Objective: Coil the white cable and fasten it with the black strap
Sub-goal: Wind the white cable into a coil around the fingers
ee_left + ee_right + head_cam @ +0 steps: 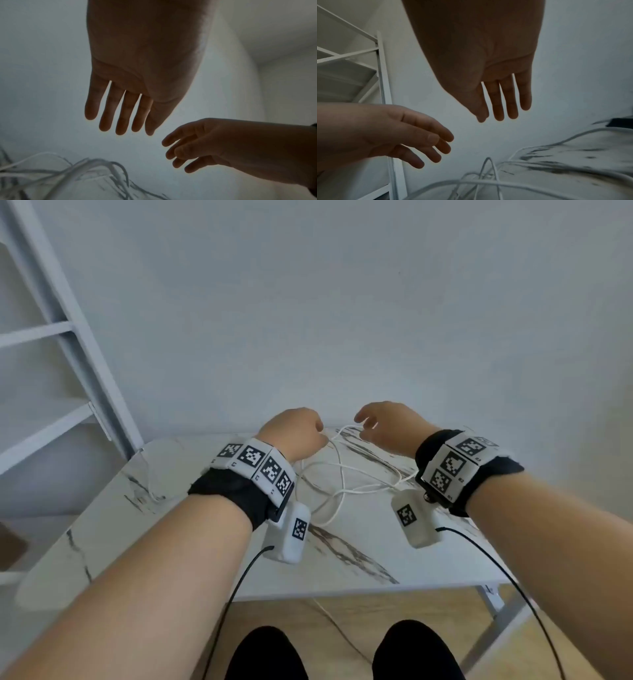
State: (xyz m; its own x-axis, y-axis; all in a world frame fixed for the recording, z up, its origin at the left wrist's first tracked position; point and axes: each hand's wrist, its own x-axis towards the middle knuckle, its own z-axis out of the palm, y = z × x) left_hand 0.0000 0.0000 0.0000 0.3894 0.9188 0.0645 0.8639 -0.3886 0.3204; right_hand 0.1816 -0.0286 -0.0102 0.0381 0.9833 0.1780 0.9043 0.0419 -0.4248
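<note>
The white cable (342,474) lies in loose, tangled loops on the marble table (205,559); it also shows blurred low in both wrist views (85,166) (488,175). My left hand (294,433) and right hand (387,422) hover side by side over the cable's far loops. In the left wrist view the left hand's fingers (120,121) are straight and empty. The right hand (501,108) is likewise spread, holding nothing. A black item (619,122), possibly the strap, lies on the table at the far right edge of the right wrist view; in the head view it is hidden.
A white metal shelf frame (68,354) stands left of the table against the pale wall. Black leads (239,577) run back from the wrist cameras. A thin white wire (335,625) hangs below the table's near edge, above the wooden floor.
</note>
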